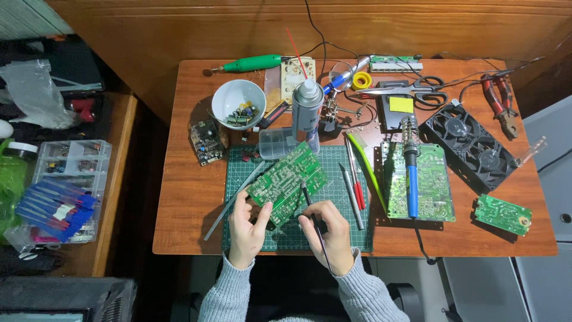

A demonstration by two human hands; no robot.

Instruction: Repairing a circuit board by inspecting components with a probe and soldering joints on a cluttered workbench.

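My left hand (247,229) grips the green circuit board (287,180) over the cutting mat (351,235); my right hand (328,235) pinches a thin black tool (314,223) touching the board. 1 board in work, another board (420,182) right of the mat untouched.

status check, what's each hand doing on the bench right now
Left hand grips the green circuit board by its lower edge, tilted over the cutting mat. Right hand holds a thin black tool, tip on the board. Spray can stands just behind.
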